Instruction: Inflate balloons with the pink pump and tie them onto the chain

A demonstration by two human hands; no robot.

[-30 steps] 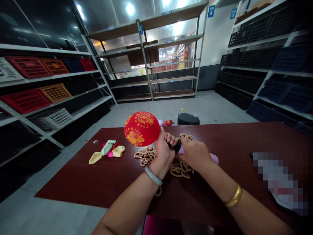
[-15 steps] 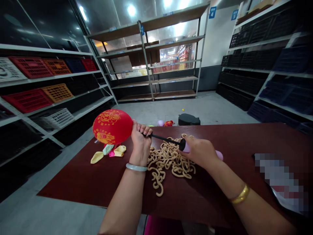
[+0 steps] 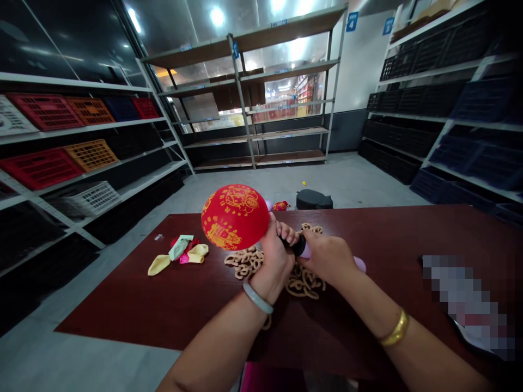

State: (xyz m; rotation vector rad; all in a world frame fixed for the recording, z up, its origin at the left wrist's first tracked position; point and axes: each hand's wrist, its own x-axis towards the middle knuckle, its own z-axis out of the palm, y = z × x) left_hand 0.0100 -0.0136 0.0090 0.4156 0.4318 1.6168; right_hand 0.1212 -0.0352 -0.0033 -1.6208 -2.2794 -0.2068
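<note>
A red balloon with yellow printing, well inflated, points left from my left hand. That hand is closed round the balloon's neck and the black front end of a hand pump. My right hand grips the lilac barrel of the balloon pump, close against my left hand; the pump's rod is not visible between them. Under both hands lies a heap of tan, curled, ring-like pieces, partly hidden. Left of it sit several limp balloons in yellow, pale green, pink and red.
The dark red-brown table spans the front. A blurred-out flat object lies at its right. Beyond its far edge are a dark grey bag-like object and a small red balloon. Shelves with crates line the sides.
My left hand has moved right with the red balloon, closing up against my right hand. The black pump rod that showed between the hands has slid out of sight. The right hand stays nearly in place.
</note>
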